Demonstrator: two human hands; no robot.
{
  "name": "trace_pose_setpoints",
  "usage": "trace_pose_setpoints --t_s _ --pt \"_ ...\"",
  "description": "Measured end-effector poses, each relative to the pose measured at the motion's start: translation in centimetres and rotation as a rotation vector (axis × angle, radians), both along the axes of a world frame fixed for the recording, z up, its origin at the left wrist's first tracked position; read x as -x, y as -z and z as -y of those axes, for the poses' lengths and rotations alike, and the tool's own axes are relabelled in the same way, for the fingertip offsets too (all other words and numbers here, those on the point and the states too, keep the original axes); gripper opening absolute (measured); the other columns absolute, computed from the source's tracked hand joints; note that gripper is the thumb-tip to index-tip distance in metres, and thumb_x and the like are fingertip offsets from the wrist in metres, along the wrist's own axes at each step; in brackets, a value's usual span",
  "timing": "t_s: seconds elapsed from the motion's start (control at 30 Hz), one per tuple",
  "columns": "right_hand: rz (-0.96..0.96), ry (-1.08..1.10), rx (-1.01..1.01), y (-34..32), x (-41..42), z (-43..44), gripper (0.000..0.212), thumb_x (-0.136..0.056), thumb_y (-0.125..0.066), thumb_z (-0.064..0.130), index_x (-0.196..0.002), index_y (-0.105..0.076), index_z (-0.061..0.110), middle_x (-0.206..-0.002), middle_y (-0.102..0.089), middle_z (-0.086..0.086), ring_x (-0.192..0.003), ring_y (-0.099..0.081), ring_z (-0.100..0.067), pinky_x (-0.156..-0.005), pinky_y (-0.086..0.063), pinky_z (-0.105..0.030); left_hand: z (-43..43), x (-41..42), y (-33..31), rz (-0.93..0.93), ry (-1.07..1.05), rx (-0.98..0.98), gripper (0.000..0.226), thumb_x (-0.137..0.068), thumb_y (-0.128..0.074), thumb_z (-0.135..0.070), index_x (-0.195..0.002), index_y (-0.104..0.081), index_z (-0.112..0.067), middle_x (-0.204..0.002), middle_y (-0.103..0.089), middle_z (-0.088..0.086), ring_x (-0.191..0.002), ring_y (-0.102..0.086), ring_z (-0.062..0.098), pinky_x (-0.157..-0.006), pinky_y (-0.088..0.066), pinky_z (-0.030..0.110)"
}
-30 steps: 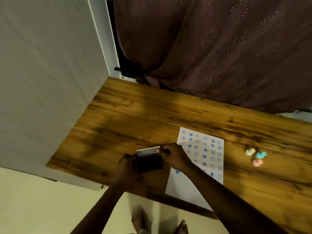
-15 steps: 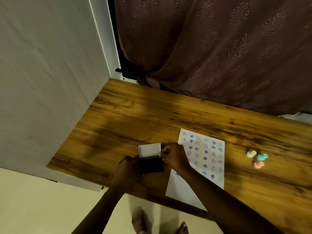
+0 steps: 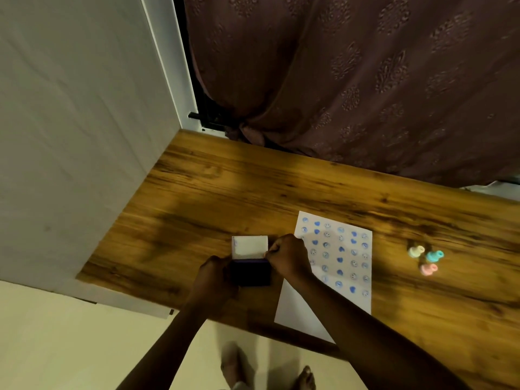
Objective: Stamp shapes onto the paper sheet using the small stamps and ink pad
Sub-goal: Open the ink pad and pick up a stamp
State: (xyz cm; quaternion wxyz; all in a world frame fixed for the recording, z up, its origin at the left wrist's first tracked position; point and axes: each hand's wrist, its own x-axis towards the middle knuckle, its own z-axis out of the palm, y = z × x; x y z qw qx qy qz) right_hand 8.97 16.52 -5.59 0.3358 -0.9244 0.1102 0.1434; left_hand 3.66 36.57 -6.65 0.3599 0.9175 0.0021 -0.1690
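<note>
A dark ink pad [image 3: 250, 273] sits near the table's front edge, its white lid [image 3: 250, 245] swung up and back. My left hand [image 3: 215, 277] grips the pad's left side. My right hand [image 3: 288, 258] pinches the lid's right corner. Just to the right lies the white paper sheet [image 3: 334, 266], covered in rows of blue hearts and smiley faces, its lower part blank and partly hidden by my right forearm. Three small stamps lie further right on the wood: a cream one [image 3: 416, 251], a teal one [image 3: 434, 256] and a pink one [image 3: 429, 269].
The wooden table [image 3: 253, 192] meets a white wall [image 3: 70, 122] on the left and a brown patterned curtain [image 3: 365, 80] at the back. Bare feet [image 3: 305, 377] stand on the pale floor below the front edge.
The ink pad's lid has swung from nearly flat to wide open, lifted by my right hand. My left hand has stayed on the pad.
</note>
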Motion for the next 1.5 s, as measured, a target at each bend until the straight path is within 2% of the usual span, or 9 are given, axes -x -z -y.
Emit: trace_pose_setpoints --t_s 0.23,0.5,0.6,0.7,0.87,1.03,1.2,1.3,1.5 --pt "-0.008 0.006 -0.019 -0.3 -0.1 0.4 0.011 -0.083 -0.077 0.013 -0.074 -0.077 0.007 -0.073 -0.075 -0.009 -0.07 -0.073 -0.023 -0.077 -0.064 -0.038 0.0 0.0 -0.1 -0.001 0.012 0.017 0.068 -0.084 -0.078 -0.014 -0.145 -0.05 -0.011 -0.144 -0.059 0.008 -0.134 -0.056 0.027 -0.113 -0.047 0.042" --pt "-0.011 -0.014 -0.06 -1.1 0.3 0.9 0.011 -0.087 -0.075 0.013 -0.081 -0.078 0.004 -0.083 -0.077 -0.013 -0.079 -0.075 -0.026 -0.082 -0.063 -0.038 0.0 0.0 -0.7 0.023 0.045 0.011 0.066 -0.083 -0.08 -0.016 -0.143 -0.053 -0.01 -0.141 -0.063 0.008 -0.131 -0.06 0.026 -0.11 -0.05 0.038" --pt "0.006 -0.026 -0.104 -1.9 0.5 1.6 0.016 -0.089 -0.074 0.017 -0.082 -0.079 0.003 -0.082 -0.077 -0.014 -0.078 -0.075 -0.026 -0.084 -0.063 -0.038 0.1 -0.3 -0.9 0.019 -0.01 -0.014 0.057 -0.08 -0.083 -0.016 -0.133 -0.061 -0.013 -0.128 -0.071 0.007 -0.111 -0.071 0.021 -0.087 -0.059 0.021" --pt "0.04 0.003 -0.14 -3.3 0.7 3.4 0.019 -0.09 -0.075 0.025 -0.087 -0.08 0.007 -0.083 -0.078 -0.011 -0.078 -0.075 -0.024 -0.08 -0.063 -0.037 0.8 -0.6 -1.3 0.032 -0.08 -0.02 0.054 -0.077 -0.086 -0.018 -0.127 -0.064 -0.015 -0.108 -0.071 -0.003 -0.077 -0.067 0.002 -0.055 -0.048 0.007" --pt "0.136 0.074 -0.194 -5.4 2.0 8.4 0.016 -0.091 -0.074 0.023 -0.091 -0.079 0.008 -0.087 -0.08 -0.008 -0.081 -0.076 -0.019 -0.087 -0.062 -0.043 4.7 -1.1 -2.7 0.067 -0.165 0.051 0.052 -0.085 -0.081 -0.019 -0.133 -0.062 -0.013 -0.119 -0.067 0.007 -0.087 -0.069 0.012 -0.072 -0.06 0.025" --pt "0.271 0.164 -0.09 -6.9 4.1 14.9 0.013 -0.091 -0.075 0.022 -0.09 -0.081 0.011 -0.087 -0.081 -0.003 -0.079 -0.074 -0.014 -0.082 -0.059 -0.029 10.8 -1.5 -3.5 0.089 -0.059 0.108 0.026 -0.09 -0.076 -0.024 -0.115 -0.068 -0.025 -0.103 -0.072 -0.004 -0.068 -0.071 0.005 -0.056 -0.061 0.021" --pt "0.273 0.219 0.033 -7.1 6.6 22.3 0.008 -0.088 -0.076 0.015 -0.093 -0.081 0.012 -0.093 -0.08 -0.002 -0.082 -0.072 -0.015 -0.081 -0.06 -0.031 17.1 -1.2 -3.5 0.13 -0.018 0.079 0.042 -0.088 -0.077 -0.037 -0.127 -0.067 -0.026 -0.114 -0.062 -0.005 -0.085 -0.065 0.003 -0.065 -0.048 0.012" --pt "0.265 0.247 0.12 -6.5 7.8 26.3 0.013 -0.086 -0.077 0.016 -0.099 -0.078 0.012 -0.094 -0.079 -0.005 -0.085 -0.073 -0.018 -0.083 -0.061 -0.038 20.2 -0.8 -3.3 0.124 0.019 0.103 0.04 -0.088 -0.076 -0.038 -0.126 -0.067 -0.029 -0.115 -0.062 -0.008 -0.088 -0.066 0.003 -0.07 -0.06 0.024" --pt "0.226 0.212 0.373 -4.9 8.4 32.0 0.033 -0.09 -0.07 0.021 -0.122 -0.067 0.014 -0.107 -0.071 -0.009 -0.096 -0.071 -0.027 -0.07 -0.05 -0.028 25.1 0.0 -2.5 0.131 0.066 0.119 0.042 -0.086 -0.079 -0.033 -0.126 -0.068 -0.025 -0.113 -0.063 -0.005 -0.083 -0.065 0.005 -0.067 -0.05 0.013"
